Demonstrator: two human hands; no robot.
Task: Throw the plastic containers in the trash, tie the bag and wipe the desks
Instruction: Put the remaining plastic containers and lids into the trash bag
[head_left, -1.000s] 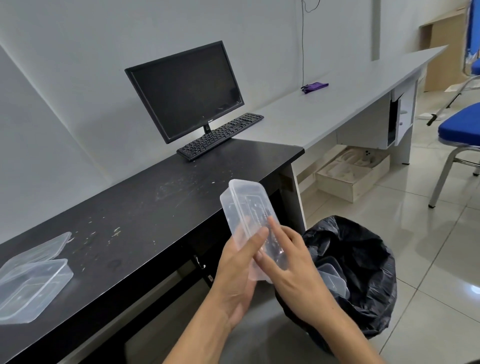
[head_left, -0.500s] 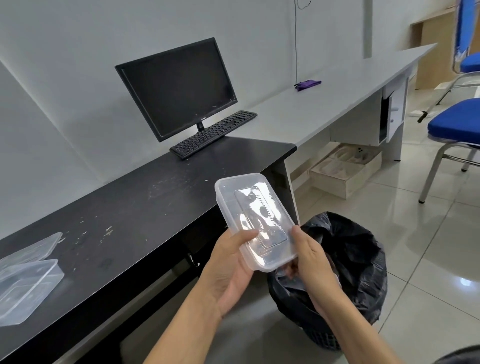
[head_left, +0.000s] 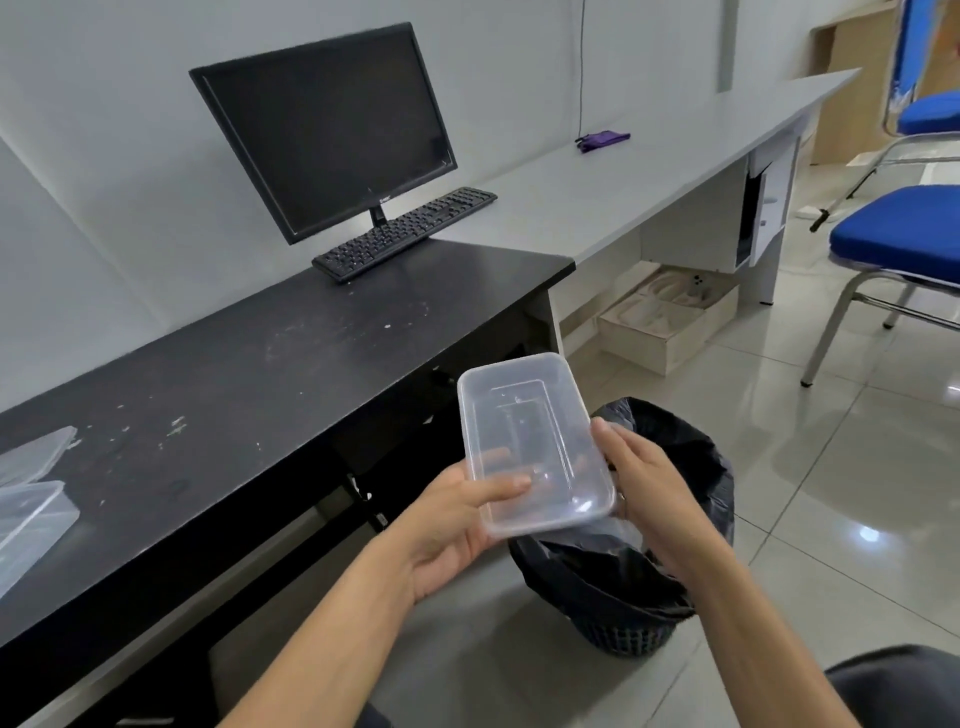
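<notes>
A clear plastic container (head_left: 530, 441) is held just above the near rim of the black trash bag (head_left: 691, 467). Its near left corner is pinched by the left hand (head_left: 452, 525), with the fingers (head_left: 501, 488) closed on it, thumb on top. Its right edge is gripped by the right hand (head_left: 654, 493). More containers (head_left: 31, 509) are left on the dark surface (head_left: 234, 374), well left of the bag.

Clear container (head_left: 530, 441), black bag (head_left: 691, 467), black desk (head_left: 260, 374), blue chair (head_left: 898, 234)

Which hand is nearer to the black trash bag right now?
Right. The right hand holds the clear container directly above the trash bag. The left hand grips its other edge, off to the left, toward the black desk.
</notes>
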